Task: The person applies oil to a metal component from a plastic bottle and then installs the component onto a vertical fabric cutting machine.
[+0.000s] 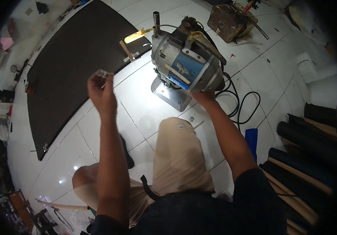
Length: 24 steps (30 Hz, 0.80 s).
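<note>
One dark sheet (74, 58) lies left of the machine (186, 64) standing on the floor (135, 102), apparently spread to stay flat, while nearer that machine the left hand (102, 93) finger-pinches a small pale thing (104, 73), and the right hand (203, 98) meets its near side, perhaps steadying it, fingers hidden, grip untellable.

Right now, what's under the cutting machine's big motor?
A shiny metal base plate on white floor tiles. The motor covers the fingers of the right hand, and the plate hides the tiles beneath it.
</note>
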Each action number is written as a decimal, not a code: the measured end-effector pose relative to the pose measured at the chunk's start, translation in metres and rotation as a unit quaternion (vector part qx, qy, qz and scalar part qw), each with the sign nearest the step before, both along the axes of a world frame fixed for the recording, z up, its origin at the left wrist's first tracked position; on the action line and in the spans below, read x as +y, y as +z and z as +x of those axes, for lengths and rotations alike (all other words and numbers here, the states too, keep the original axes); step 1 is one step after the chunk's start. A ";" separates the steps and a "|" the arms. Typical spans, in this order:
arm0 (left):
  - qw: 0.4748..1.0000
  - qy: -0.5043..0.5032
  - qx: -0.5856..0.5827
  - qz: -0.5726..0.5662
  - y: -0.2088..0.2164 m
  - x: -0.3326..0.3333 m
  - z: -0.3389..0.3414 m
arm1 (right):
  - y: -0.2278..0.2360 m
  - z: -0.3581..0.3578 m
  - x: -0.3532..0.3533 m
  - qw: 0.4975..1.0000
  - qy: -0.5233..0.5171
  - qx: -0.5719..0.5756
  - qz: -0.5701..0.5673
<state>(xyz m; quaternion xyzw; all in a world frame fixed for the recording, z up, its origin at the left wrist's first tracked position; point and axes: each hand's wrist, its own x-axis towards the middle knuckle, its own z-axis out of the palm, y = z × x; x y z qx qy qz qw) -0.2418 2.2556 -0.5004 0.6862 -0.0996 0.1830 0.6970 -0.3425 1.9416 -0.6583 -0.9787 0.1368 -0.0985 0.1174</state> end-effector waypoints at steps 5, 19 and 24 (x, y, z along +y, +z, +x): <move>0.997 0.036 0.065 0.016 -0.045 -0.036 0.027 | 0.002 -0.047 -0.043 0.892 -0.001 0.134 0.431; 0.995 -0.035 0.060 0.069 -0.148 -0.075 0.075 | -0.150 -0.012 -0.054 0.987 0.073 0.144 -0.020; 0.991 -0.076 0.047 0.096 -0.172 -0.076 0.080 | -0.165 0.005 -0.047 0.984 -0.019 0.178 -0.023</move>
